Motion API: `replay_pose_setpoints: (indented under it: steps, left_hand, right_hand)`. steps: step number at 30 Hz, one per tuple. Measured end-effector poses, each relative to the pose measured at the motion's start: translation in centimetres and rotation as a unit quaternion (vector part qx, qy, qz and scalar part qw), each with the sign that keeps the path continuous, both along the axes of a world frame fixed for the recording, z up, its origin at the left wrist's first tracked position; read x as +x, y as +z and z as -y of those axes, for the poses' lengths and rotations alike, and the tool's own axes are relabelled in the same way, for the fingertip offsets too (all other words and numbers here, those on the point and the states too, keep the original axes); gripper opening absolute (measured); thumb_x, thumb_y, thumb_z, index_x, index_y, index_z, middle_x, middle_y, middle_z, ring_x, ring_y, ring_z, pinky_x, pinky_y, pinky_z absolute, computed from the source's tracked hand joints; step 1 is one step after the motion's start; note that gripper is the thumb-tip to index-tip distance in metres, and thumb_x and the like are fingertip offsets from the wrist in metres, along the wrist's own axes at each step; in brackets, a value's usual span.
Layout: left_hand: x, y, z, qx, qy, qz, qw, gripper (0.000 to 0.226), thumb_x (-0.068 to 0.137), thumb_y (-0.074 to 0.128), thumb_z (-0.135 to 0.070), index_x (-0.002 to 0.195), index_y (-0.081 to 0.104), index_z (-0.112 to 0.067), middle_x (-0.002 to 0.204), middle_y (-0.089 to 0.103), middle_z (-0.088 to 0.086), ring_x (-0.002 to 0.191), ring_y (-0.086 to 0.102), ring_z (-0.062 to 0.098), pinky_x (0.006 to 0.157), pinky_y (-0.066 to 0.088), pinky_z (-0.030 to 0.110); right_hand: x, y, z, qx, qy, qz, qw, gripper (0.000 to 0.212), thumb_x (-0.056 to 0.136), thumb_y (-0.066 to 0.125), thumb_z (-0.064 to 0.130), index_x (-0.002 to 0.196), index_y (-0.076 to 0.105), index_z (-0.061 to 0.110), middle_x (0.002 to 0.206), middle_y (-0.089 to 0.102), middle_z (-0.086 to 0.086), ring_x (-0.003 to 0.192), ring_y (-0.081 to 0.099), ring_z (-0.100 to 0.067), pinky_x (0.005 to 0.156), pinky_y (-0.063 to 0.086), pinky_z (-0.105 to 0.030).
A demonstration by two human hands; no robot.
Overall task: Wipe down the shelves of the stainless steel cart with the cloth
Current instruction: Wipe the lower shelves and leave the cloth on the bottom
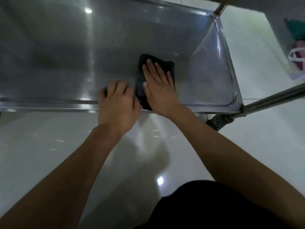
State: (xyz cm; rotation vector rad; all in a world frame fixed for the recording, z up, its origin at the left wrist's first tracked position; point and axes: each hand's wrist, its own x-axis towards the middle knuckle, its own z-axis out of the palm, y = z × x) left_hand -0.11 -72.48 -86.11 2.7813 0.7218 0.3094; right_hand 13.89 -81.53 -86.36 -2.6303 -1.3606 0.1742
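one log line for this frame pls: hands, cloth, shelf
right hand: flat on black cloth, pressing | left hand: fingers curled at shelf front rim, beside cloth | shelf: cloth near right end | phase: wiping

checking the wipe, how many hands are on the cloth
1. The right hand presses flat on the cloth; the left hand rests beside it on the shelf edge.

This looks like a utility or back-of-house room, perhaps in a kitchen or clinic (which one cannot be told). A stainless steel cart [82,47] with tubular legs [272,98] stands on a glossy pale tiled floor [49,146]. At the far right lie a white plastic bag [295,55] and something green [297,30].
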Motion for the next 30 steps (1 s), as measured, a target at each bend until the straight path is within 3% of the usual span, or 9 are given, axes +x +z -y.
replay_pose_setpoints:
  steps: [5, 11, 17, 23, 26, 30]
  left_hand:
    - [3.6, 0.5, 4.1, 0.019, -0.02, -0.026, 0.999, 0.032, 0.093, 0.05, -0.028, 0.117, 0.066, -0.013, 0.128, 0.058, 0.007, 0.13, 0.044, 0.028, 0.102, 0.033, 0.05]
    - [8.1, 0.9, 9.2, 0.037, -0.072, -0.012, 0.997, 0.036, 0.09, 0.047, -0.031, 0.114, 0.066, -0.014, 0.123, 0.059, 0.007, 0.116, 0.051, 0.029, 0.096, 0.037, 0.048]
    - [10.8, 1.0, 12.4, 0.037, -0.099, -0.002, 0.994, 0.042, 0.088, 0.039, -0.036, 0.11, 0.067, -0.013, 0.119, 0.06, 0.007, 0.11, 0.053, 0.03, 0.094, 0.04, 0.049]
    - [10.6, 0.1, 11.8, 0.036, -0.127, -0.03, 0.991, 0.04, 0.093, 0.043, -0.039, 0.121, 0.064, -0.019, 0.129, 0.057, 0.005, 0.117, 0.051, 0.029, 0.095, 0.04, 0.048]
    - [9.9, 0.2, 10.4, 0.023, -0.145, -0.018, 0.989, 0.046, 0.091, 0.039, -0.042, 0.122, 0.064, -0.019, 0.131, 0.058, 0.005, 0.119, 0.052, 0.029, 0.095, 0.041, 0.047]
    - [8.1, 0.7, 6.2, 0.035, -0.103, -0.004, 0.994, 0.038, 0.091, 0.05, -0.035, 0.12, 0.065, -0.017, 0.126, 0.06, 0.007, 0.115, 0.054, 0.032, 0.093, 0.04, 0.045]
  right_hand:
    - [4.2, 0.2, 5.3, 0.003, -0.019, 0.0, 1.0, 0.058, 0.104, 0.023, 0.031, 0.159, 0.017, 0.016, 0.168, 0.008, -0.002, 0.155, 0.006, -0.022, 0.124, 0.006, -0.05]
    - [8.6, 0.3, 12.0, 0.02, -0.067, 0.0, 0.998, 0.058, 0.102, 0.021, 0.033, 0.158, 0.023, 0.02, 0.167, 0.015, -0.002, 0.154, 0.011, -0.023, 0.124, 0.008, -0.05]
    - [11.8, 0.1, 18.0, 0.005, -0.15, 0.028, 0.988, 0.056, 0.103, 0.015, 0.042, 0.157, 0.027, 0.031, 0.165, 0.014, -0.02, 0.153, 0.007, -0.037, 0.125, 0.01, -0.052]
    - [11.3, 0.9, 17.6, 0.059, -0.213, -0.01, 0.975, 0.059, 0.105, 0.031, 0.037, 0.159, 0.019, 0.015, 0.164, 0.024, -0.009, 0.154, 0.013, -0.028, 0.126, 0.007, -0.042]
    - [11.3, 0.8, 16.4, 0.044, -0.212, -0.001, 0.976, 0.058, 0.106, 0.029, 0.033, 0.16, 0.017, 0.015, 0.166, 0.019, -0.007, 0.154, 0.01, -0.026, 0.125, 0.005, -0.042]
    - [10.9, 0.9, 12.9, 0.035, -0.185, -0.007, 0.982, 0.057, 0.107, 0.028, 0.031, 0.16, 0.015, 0.014, 0.166, 0.018, -0.011, 0.154, 0.01, -0.03, 0.124, 0.006, -0.045]
